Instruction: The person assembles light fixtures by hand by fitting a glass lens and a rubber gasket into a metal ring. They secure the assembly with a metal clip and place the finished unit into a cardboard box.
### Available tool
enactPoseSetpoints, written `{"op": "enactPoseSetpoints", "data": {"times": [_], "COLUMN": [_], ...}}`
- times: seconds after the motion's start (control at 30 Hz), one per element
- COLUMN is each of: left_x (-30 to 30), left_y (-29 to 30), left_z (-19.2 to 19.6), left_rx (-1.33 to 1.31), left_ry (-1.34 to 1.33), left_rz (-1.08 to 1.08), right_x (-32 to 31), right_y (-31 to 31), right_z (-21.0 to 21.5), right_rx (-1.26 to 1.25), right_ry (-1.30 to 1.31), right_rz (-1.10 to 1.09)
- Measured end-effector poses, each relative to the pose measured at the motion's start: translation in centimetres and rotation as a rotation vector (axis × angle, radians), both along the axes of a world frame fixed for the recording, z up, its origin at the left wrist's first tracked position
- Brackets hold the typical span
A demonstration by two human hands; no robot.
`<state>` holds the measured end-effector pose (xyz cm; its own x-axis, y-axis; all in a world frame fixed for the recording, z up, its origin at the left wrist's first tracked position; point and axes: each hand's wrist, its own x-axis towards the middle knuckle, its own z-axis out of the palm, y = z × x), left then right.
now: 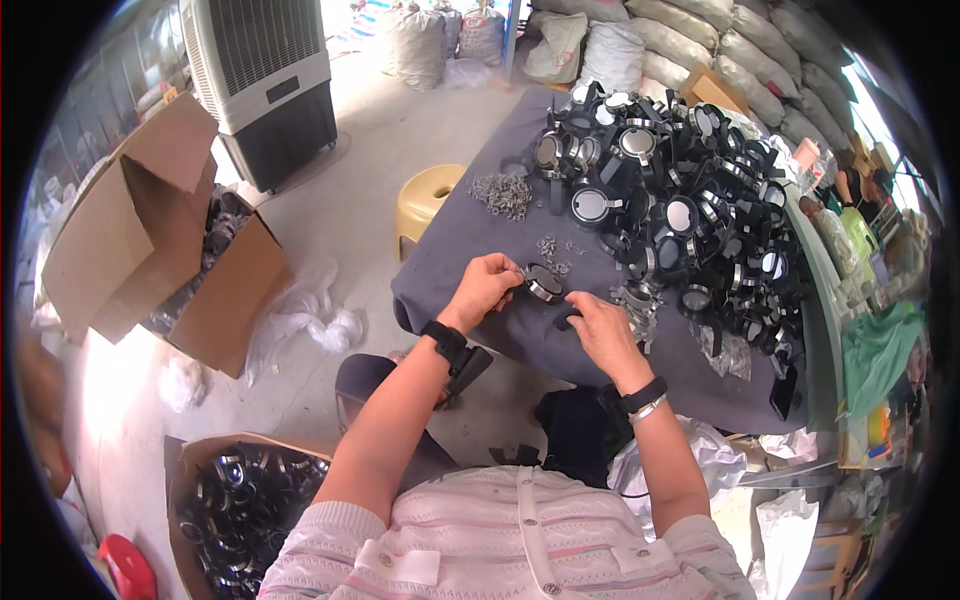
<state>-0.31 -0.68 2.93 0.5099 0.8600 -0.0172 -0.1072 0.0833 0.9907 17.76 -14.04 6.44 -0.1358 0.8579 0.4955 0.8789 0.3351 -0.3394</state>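
Between my hands, over the near left part of the cloth-covered table, is a round watch (544, 284) with a silver rim and black strap. My left hand (487, 288) pinches its left side with thumb and fingertips. On the other side, my right hand (600, 332) has its fingers closed on a dark strap end. Just beyond the watch lie scattered small metal pieces (553, 250), with a larger heap of metal pieces (503, 195) farther off. A big pile of similar watches (640, 145) with black straps covers the table's far right. Clear plastic wrapping (635, 312) lies beside my right hand.
The table (440, 262) wears a dark grey cloth. A yellow stool (420, 205) stands at its left edge. Lower left, a carton (240, 438) holds many watches. Farther left are an open cardboard box (225, 305) and an air cooler (255, 80). Stacked sacks (670, 45) line the back.
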Motion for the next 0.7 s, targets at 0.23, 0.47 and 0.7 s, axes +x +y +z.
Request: {"op": "enactPoseSetpoints", "data": {"times": [0.23, 0.47, 0.7], "left_x": [-0.4, -0.2, 0.0], "left_y": [-0.2, 0.0, 0.2], "left_z": [1.8, 1.4, 0.7], "left_rx": [-0.14, -0.183, -0.172], "left_ry": [0.063, 0.047, -0.015], "left_rz": [-0.067, -0.033, 0.0], "right_x": [-1.0, -1.2, -1.6], "right_y": [0.1, 2.0, 5.8], "right_z": [-2.4, -1.6, -1.7], "right_rx": [-0.032, -0.199, -0.072], "right_ry": [0.289, 0.789, 0.515], "right_rz": [0.042, 0.069, 0.157]}}
